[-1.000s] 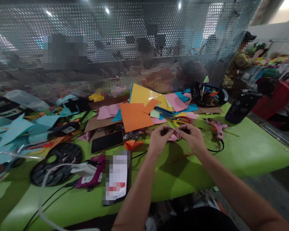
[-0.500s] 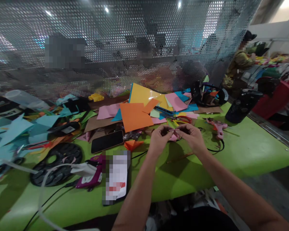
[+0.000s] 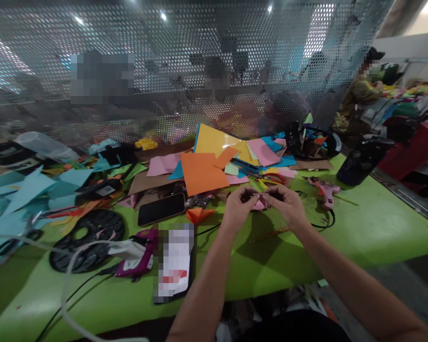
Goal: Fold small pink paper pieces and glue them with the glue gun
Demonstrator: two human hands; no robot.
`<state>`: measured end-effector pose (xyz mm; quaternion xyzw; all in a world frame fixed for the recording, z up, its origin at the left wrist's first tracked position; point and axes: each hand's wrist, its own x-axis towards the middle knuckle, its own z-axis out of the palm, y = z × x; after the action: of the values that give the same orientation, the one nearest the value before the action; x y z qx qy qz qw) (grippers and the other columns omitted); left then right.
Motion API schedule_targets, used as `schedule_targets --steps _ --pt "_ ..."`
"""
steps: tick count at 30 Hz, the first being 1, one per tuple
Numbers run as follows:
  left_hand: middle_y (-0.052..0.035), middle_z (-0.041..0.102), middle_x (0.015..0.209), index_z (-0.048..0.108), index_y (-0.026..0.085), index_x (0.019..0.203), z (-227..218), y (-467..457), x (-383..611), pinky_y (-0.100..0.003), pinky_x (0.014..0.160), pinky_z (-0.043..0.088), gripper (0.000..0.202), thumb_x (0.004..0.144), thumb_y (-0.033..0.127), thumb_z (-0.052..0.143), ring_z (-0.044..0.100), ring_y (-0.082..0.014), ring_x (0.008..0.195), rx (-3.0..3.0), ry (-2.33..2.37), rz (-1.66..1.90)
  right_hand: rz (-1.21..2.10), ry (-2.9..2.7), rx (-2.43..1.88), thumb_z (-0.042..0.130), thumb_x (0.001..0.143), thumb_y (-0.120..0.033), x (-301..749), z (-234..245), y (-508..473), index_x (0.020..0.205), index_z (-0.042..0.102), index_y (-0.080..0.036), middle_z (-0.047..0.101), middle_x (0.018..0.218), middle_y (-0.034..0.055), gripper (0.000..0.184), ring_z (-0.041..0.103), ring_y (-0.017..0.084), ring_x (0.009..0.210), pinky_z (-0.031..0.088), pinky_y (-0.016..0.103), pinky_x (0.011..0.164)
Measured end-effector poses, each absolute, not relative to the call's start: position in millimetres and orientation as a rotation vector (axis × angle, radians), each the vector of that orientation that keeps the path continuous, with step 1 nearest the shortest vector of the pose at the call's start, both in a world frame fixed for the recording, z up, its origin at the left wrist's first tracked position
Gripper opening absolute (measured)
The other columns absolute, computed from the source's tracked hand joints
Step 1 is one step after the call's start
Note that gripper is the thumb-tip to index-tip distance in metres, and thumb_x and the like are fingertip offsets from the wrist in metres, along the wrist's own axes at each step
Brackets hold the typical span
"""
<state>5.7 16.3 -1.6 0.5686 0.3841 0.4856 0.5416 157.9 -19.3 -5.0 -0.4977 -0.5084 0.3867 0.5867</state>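
Both hands meet above the green table [image 3: 371,228], pinching a small piece of pink paper [image 3: 258,204] between them. My left hand [image 3: 238,206] grips its left side with thumb and forefinger, and my right hand [image 3: 284,204] grips the right side. Much of the paper is hidden by the fingers. Just beyond the hands lie scissors [image 3: 276,179] with red and yellow handles. A pink glue gun [image 3: 327,192] rests to the right of my right hand. Left of my left hand sits a folded orange paper piece [image 3: 199,215]. A thin brown stick [image 3: 271,235] lies below the hands.
Coloured sheets, among them an orange square [image 3: 201,173], pile up at the back. To the left are a black phone [image 3: 161,209], a lit phone [image 3: 174,261], a purple power strip [image 3: 135,259] and a black round tray [image 3: 103,237]. A dark tumbler [image 3: 360,161] stands at right.
The view has shifted slightly, so the table's contents sit a little further right. Both hands keep their pinch on the pink paper, with only slight finger movement.
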Motion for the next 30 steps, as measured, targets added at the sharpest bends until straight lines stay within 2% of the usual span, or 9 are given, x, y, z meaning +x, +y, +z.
schedule_targets --steps 5,10,13,17,22,30 --pt "-0.0013 0.067 0.071 0.068 0.015 0.077 -2 17 6 -0.023 0.061 0.044 0.02 0.067 0.029 0.078 0.057 -0.0118 0.065 1.321 0.915 1.15 0.895 -1.371 -1.197 0.076 0.072 -0.045 166 9 -12 0.073 0.067 -0.019 0.066 0.066 0.0012 0.027 0.059 0.016 0.061 0.047 0.028 0.058" --pt "-0.0021 0.068 0.071 0.068 0.015 0.076 -5 19 7 -0.024 0.064 0.046 0.016 0.068 0.026 0.076 0.06 -0.0134 0.068 1.321 0.92 1.185 0.883 -1.507 -1.218 0.074 0.075 -0.042 173 11 -3 0.077 0.068 -0.019 0.066 0.068 0.0009 0.025 0.058 0.016 0.062 0.045 0.028 0.058" --pt "-0.0028 0.068 0.073 0.068 0.015 0.077 -8 19 8 -0.025 0.067 0.048 0.011 0.071 0.023 0.074 0.062 -0.0142 0.07 1.339 0.919 1.192 0.92 -1.504 -1.212 0.074 0.074 -0.044 177 4 1 0.079 0.068 -0.018 0.066 0.069 0.0018 0.027 0.059 0.017 0.063 0.047 0.029 0.06" --pt "-0.0033 0.068 0.073 0.067 0.016 0.081 -9 16 10 -0.028 0.068 0.052 0.013 0.075 0.026 0.072 0.064 -0.016 0.071 1.355 0.896 1.157 0.976 -1.489 -1.183 0.076 0.075 -0.046 181 -2 -1 0.077 0.068 -0.019 0.068 0.068 0.0021 0.028 0.06 0.018 0.065 0.048 0.03 0.063" --pt "-0.001 0.067 0.068 0.065 0.016 0.08 -4 11 12 -0.026 0.064 0.052 0.009 0.075 0.022 0.07 0.064 -0.0138 0.063 1.393 0.923 1.124 0.999 -1.453 -1.204 0.075 0.076 -0.044 186 -2 -8 0.077 0.067 -0.02 0.066 0.064 -0.0002 0.026 0.057 0.016 0.059 0.044 0.029 0.058" --pt "-0.0007 0.067 0.067 0.065 0.016 0.079 -1 10 13 -0.026 0.066 0.052 0.003 0.077 0.019 0.066 0.064 -0.0133 0.064 1.436 0.933 1.111 0.925 -1.49 -1.204 0.074 0.08 -0.039 187 -2 -11 0.081 0.068 -0.02 0.066 0.071 0.0003 0.02 0.057 0.016 0.064 0.045 0.028 0.06"
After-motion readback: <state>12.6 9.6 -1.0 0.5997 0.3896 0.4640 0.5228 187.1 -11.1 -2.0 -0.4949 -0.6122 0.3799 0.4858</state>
